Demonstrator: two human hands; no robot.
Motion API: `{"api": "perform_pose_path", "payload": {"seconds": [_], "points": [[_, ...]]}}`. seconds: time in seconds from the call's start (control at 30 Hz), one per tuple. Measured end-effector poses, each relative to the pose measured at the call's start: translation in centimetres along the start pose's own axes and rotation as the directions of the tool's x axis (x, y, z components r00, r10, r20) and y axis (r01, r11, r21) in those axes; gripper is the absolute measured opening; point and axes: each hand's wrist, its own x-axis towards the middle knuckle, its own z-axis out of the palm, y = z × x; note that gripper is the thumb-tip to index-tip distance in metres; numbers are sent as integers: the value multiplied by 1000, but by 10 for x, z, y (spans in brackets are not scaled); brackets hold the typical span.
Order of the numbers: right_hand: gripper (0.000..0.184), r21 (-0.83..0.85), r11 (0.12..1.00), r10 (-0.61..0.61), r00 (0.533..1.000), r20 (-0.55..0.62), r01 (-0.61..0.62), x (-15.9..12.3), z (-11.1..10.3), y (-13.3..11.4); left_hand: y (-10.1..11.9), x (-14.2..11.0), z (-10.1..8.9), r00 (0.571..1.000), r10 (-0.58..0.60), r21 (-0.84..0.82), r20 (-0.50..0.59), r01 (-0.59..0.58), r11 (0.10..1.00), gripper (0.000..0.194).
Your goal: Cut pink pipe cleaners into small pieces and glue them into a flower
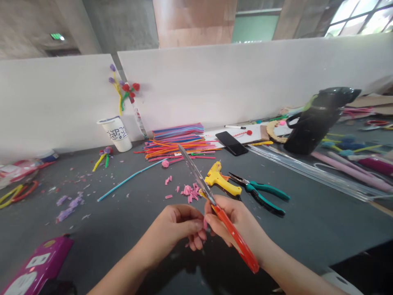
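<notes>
My left hand (183,225) is closed, its thumb and fingertips pinching a short piece of pink pipe cleaner (205,223). Close against it, my right hand (233,221) grips a pair of scissors (236,239) with red handles, and its fingertips meet the pink piece too. The long blades point up and away to the left. Just beyond my hands lies a loose heap of cut pink bits (190,191). A yellow glue gun (223,180) rests behind the scissors, beside pliers (264,194) with teal and black handles.
Bundled pipe cleaners (178,143) lie against the white partition (215,90). A phone (231,143) and a dark jug (319,123) stand right of them. A paper cup (118,135) is at back left; a blue pipe cleaner (129,179), purple scraps (69,209) and a purple box (41,262) lie left.
</notes>
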Motion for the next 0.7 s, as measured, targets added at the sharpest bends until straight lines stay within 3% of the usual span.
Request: {"api": "perform_pose_path", "payload": {"seconds": [0.23, 0.37, 0.57, 0.7], "points": [[11, -99, 994, -52, 997, -61, 46, 2, 5, 5, -5, 0, 4, 998, 37, 107, -60, -30, 994, 8], [18, -282, 954, -129, 989, -70, 105, 0, 2, 6, -1, 0, 1, 984, 96, 58, -151, -88, 994, 4], [32, -676, 726, -208, 978, -37, 129, -9, -7, 8, 10, -4, -12, 861, 324, -67, -391, -378, 923, 4], [27, -814, 566, -238, 971, -9, 131, -10, -8, 17, 11, -6, -14, 812, 376, -110, -446, -467, 878, 3]]}}
